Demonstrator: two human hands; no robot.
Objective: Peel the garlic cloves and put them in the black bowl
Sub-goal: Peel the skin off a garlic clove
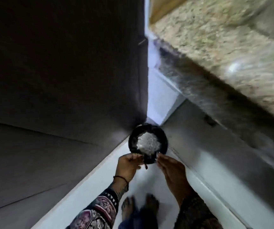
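A person stands on a pale floor [98, 180] between a dark cabinet front [58, 71] and a speckled stone bench [215, 47], carrying the black bowl [130, 141] out in front at about waist height, above bare feet [139, 207]. The bowl is in the air, on no surface, and holds a white heap [147, 142]. Blur makes it impossible to say whether this is peeled garlic cloves or papery skins. The left hand [128, 165] grips the near rim with its fingers curled over the edge, a dark thread round the wrist and a patterned sleeve [98, 210] behind it. The right hand [174, 174] lies along the bowl's near right side, its fingers seemingly straight and reaching the rim, steadying rather than clasping. Both forearms stretch forward and converge on the bowl. The peeling itself looks paused or finished, and this appears to be a carrying step. The next move calls for keeping the bowl level and setting it down on a firm surface, most likely the bench.
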